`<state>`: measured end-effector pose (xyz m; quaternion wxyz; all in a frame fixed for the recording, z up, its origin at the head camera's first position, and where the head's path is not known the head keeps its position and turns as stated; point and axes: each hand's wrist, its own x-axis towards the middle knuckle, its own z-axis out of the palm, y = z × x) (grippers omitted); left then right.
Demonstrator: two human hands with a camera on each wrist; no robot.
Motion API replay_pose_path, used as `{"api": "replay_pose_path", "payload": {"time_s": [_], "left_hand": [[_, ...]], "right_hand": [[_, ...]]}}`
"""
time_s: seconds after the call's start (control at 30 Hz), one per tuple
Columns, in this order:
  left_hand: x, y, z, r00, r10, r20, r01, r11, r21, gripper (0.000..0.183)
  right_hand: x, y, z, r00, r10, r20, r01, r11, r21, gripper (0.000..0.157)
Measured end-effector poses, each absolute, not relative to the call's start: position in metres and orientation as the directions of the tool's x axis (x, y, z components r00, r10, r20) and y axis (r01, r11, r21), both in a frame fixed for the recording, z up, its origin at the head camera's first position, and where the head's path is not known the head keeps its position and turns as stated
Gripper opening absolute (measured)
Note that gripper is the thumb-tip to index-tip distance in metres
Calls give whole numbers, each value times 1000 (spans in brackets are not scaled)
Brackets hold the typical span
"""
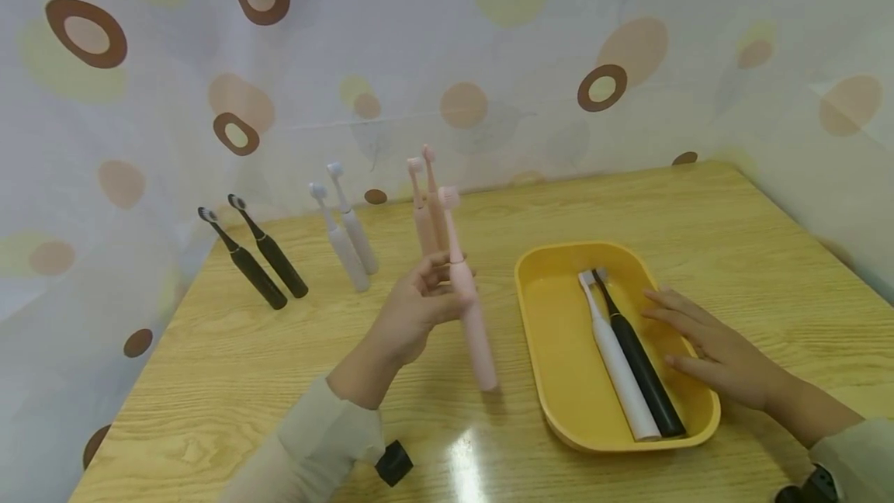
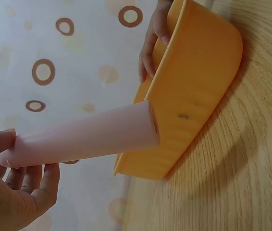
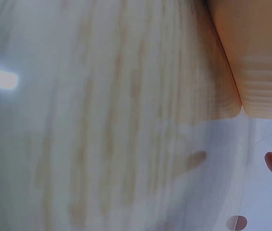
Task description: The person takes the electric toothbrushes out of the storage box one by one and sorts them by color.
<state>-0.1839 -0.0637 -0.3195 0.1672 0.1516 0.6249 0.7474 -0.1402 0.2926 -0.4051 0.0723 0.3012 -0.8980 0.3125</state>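
My left hand pinches a pink electric toothbrush by the upper handle, between thumb and fingers. Brush head up and slightly tilted, it is held above the table, left of a yellow tray. In the left wrist view the pink handle points its base toward the tray's side wall. My right hand rests at the tray's right rim with fingers spread. Inside the tray a white toothbrush and a black toothbrush lie side by side.
Behind my left hand stand two more pink toothbrushes. Further left are two white ones and two black ones, all on the wooden table. A patterned cloth hangs along the table's back and sides.
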Motion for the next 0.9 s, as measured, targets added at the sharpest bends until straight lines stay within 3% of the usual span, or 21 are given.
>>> {"api": "replay_pose_path", "payload": {"time_s": [0.9], "left_hand": [[-191, -108, -325, -959, 282, 10, -15, -84, 996, 52]], "right_hand": [[-141, 294, -406, -826, -480, 296, -558, 625, -546, 50]]}}
